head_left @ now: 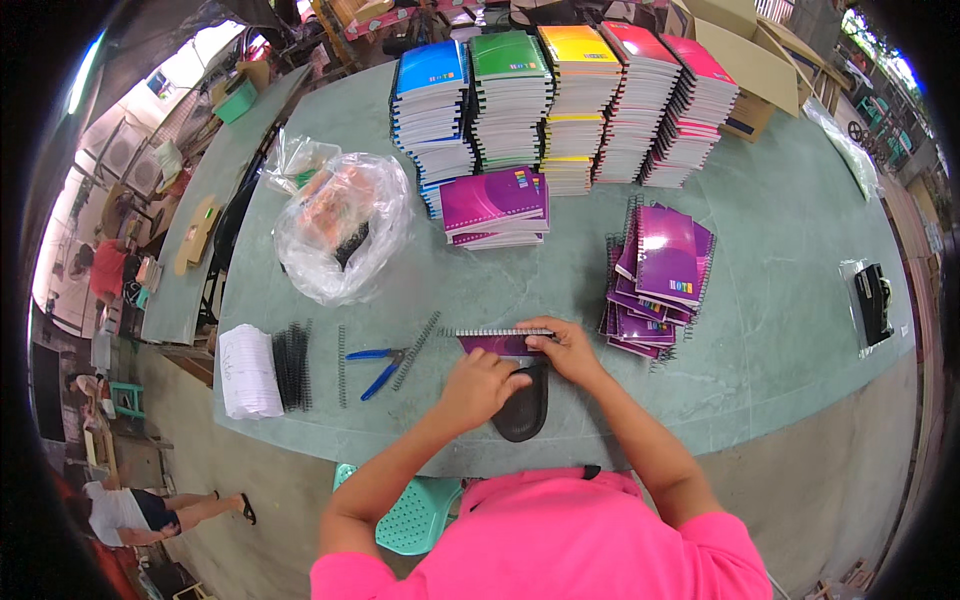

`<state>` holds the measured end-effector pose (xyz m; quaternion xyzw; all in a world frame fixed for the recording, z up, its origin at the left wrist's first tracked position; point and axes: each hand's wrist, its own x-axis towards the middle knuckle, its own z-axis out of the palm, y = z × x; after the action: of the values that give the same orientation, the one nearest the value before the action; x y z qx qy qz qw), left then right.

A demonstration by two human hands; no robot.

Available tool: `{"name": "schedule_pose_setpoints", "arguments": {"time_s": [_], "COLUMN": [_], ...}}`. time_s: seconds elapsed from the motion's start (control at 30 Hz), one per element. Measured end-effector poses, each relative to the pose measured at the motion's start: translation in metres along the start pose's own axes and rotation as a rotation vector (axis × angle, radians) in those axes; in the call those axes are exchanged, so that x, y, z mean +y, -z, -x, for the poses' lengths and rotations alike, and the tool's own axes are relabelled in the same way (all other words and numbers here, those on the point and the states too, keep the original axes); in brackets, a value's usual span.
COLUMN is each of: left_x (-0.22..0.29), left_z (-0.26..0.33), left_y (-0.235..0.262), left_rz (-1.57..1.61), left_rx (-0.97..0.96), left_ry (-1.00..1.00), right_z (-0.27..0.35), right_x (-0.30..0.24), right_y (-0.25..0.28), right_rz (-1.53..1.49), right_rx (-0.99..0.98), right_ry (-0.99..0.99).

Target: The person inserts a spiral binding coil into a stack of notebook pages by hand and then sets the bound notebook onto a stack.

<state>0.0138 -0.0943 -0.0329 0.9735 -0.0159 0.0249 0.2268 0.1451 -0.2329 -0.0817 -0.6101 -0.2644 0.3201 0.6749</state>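
Observation:
A purple notebook (495,344) is in front of me, with a spiral coil (500,332) along its far edge that sticks out past the left end. My right hand (563,350) grips the notebook's right end at the coil, thumb on the near side. My left hand (478,386) holds the near left edge with curled fingers. Beneath the hands lies a black oval pad (522,410). To the left are blue-handled pliers (378,368), and loose dark coils (416,350) lie beside them.
A bundle of coils (292,366) lies beside a white wrapped roll (250,372). Farther off are a clear plastic bag (345,230), a stack of purple notebooks (495,205), a pile of coiled ones (665,265), and tall colored notebook stacks (510,95). A cardboard box (745,60) stands far right.

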Motion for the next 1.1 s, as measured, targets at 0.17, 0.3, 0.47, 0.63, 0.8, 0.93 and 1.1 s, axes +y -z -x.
{"name": "schedule_pose_setpoints", "arguments": {"time_s": [0.17,0.3,0.47,0.63,0.8,0.93,1.1], "left_x": [-0.005,0.008,-0.002,0.011,0.003,0.014,0.008], "left_z": [-0.021,-0.029,-0.034,-0.044,-0.046,-0.051,-0.050], "left_y": [0.016,0.029,0.011,0.015,-0.002,-0.003,-0.011], "left_rz": [-0.179,-0.184,-0.139,-0.044,0.057,0.162,0.182], "left_rx": [0.350,0.179,0.188,0.121,0.118,0.217,0.219], "left_ry": [-0.110,-0.042,-0.070,-0.038,-0.110,-0.152,-0.219], "right_z": [0.006,0.010,0.016,0.023,0.024,0.025,0.026], "right_x": [-0.009,-0.004,-0.010,0.010,0.005,0.008,-0.010], "right_y": [-0.007,0.002,-0.010,0.009,0.006,0.008,0.002], "right_rz": [-0.163,-0.004,-0.217,0.317,0.361,0.365,0.466], "right_rx": [0.023,0.020,0.141,0.094,0.091,0.118,0.120], "right_ry": [-0.014,0.001,0.052,-0.077,-0.014,0.020,-0.010]}}
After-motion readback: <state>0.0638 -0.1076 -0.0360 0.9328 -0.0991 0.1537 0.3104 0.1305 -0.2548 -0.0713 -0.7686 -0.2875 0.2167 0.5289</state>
